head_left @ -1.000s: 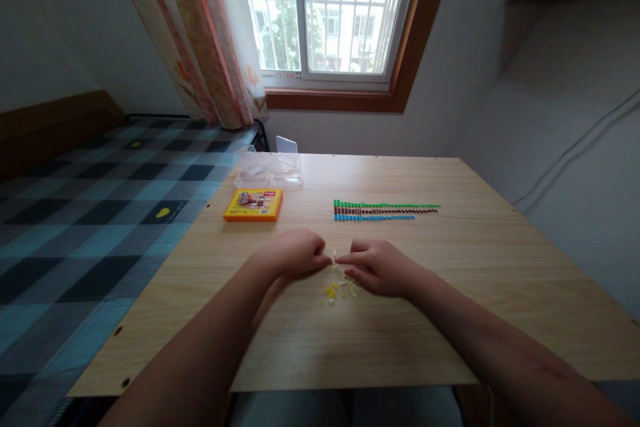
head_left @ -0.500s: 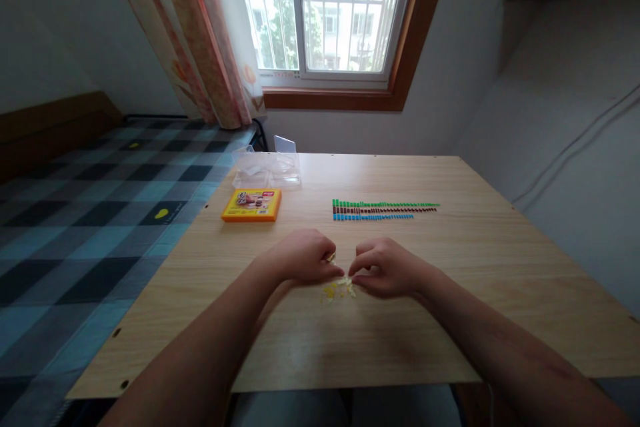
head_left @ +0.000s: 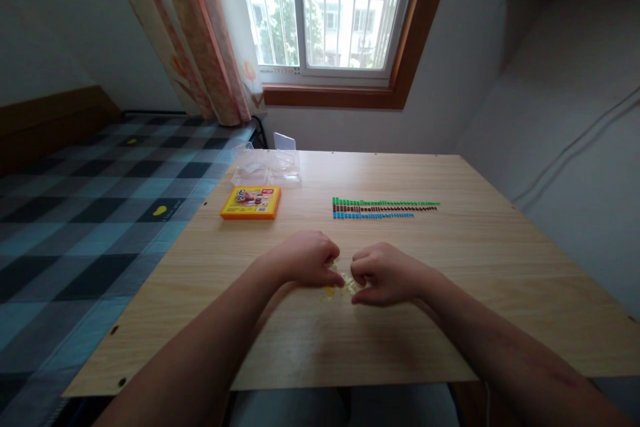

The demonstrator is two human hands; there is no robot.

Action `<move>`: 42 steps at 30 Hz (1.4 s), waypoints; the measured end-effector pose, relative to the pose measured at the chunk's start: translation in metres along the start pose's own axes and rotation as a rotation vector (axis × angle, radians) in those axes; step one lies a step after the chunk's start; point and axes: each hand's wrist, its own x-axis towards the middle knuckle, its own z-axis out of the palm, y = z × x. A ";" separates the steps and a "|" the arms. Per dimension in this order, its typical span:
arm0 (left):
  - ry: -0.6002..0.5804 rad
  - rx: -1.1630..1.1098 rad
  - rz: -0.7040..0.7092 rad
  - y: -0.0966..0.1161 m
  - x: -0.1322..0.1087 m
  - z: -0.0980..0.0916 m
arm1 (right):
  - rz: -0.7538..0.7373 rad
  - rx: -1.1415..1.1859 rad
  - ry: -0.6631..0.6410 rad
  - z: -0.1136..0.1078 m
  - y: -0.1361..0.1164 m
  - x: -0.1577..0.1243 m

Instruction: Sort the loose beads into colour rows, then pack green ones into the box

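Small yellow pieces (head_left: pixel 329 291) and cream-coloured pieces (head_left: pixel 350 285) lie loose on the wooden table between my hands. My left hand (head_left: pixel 311 259) rests at the left of this pile, fingers curled in and thumb pointing towards the pieces. Whatever its curled fingers hold is hidden. On the other side, my right hand (head_left: pixel 385 273) has bent fingers, with its thumb apart from them beside the cream pieces. Nothing shows in that gap. Beyond the hands run neat rows of tiny green pieces (head_left: pixel 385 203), dark red pieces (head_left: pixel 380 209) and blue pieces (head_left: pixel 370 215).
A yellow-orange box (head_left: pixel 251 203) lies at the table's left, with a clear plastic case (head_left: pixel 267 167) standing open behind it. A bed with a checked cover (head_left: pixel 125 213) adjoins the left edge. The window (head_left: pixel 330 13) is beyond the table.
My right hand has shifted slightly nearer to me, and its thumb has parted from its fingers. My left hand has moved a little, its thumb lower. The rows stay as they were.
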 end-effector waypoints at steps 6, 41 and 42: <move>0.006 0.010 0.049 0.001 0.003 0.002 | -0.005 -0.016 0.004 0.002 0.000 0.001; 0.092 0.063 0.096 0.005 0.006 0.011 | 0.082 0.043 0.155 -0.014 0.008 -0.006; 0.093 0.063 0.100 0.005 0.007 0.011 | 0.088 0.051 0.145 -0.015 0.008 -0.006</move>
